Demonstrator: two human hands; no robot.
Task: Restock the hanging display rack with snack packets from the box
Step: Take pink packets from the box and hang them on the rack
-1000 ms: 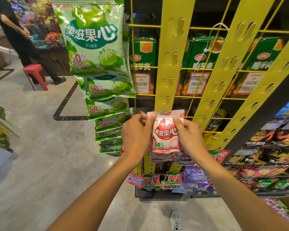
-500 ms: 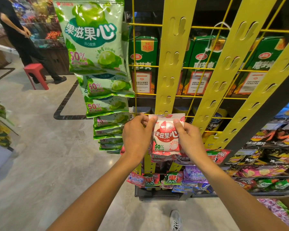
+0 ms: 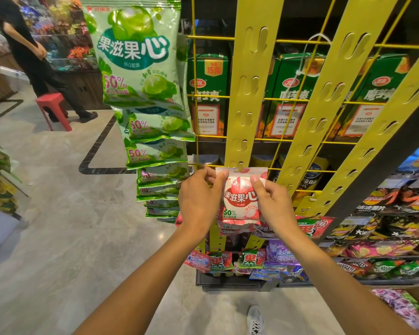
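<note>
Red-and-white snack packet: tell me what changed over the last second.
Both hands lowered the red-and-white snack packet slightly, bringing its top edge level with a hook tab near the bottom of the yellow hanging strip. The left hand and right hand kept pinching its upper corners throughout. The green packets hanging alongside stayed put.
</note>
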